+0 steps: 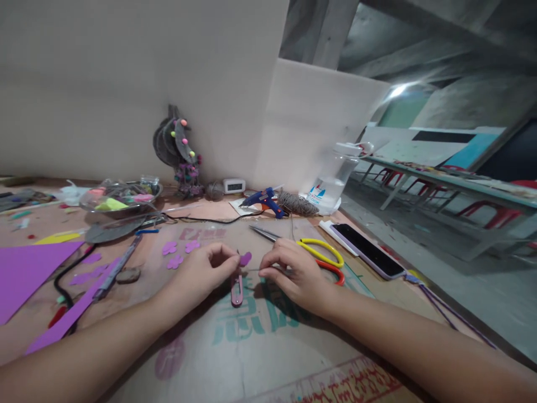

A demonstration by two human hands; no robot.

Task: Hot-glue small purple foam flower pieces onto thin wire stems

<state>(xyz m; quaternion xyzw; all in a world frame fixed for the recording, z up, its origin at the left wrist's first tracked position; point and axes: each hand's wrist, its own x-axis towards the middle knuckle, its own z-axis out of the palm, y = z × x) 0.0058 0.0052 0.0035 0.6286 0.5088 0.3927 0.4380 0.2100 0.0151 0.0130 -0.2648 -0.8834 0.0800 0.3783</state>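
Okay, your left hand (205, 275) pinches a small, rounded, purple paper-like cutout (246, 258); probably light, creasable, so hold its edge. Right hand (296, 275) curled, grip unclear.

Place: craft workshop, judged from contents. Counter (121, 299) strewn with handwork supplies: blue glue gun (264, 200), skein of grey twine (298, 204), scissors (265, 233), purple sheet (33, 274), flower-shaped cut-outs (169, 248), clear dish (84, 208) of coloured scraps. Pale partition (126, 84) behind. To the right, beyond it: a second, long counter (444, 178) littered with materials, red stools (495, 221) along it, grey floor (411, 246), bare beamed ceiling (461, 33) overhead. Furnishing plain, surfaces unfinished.
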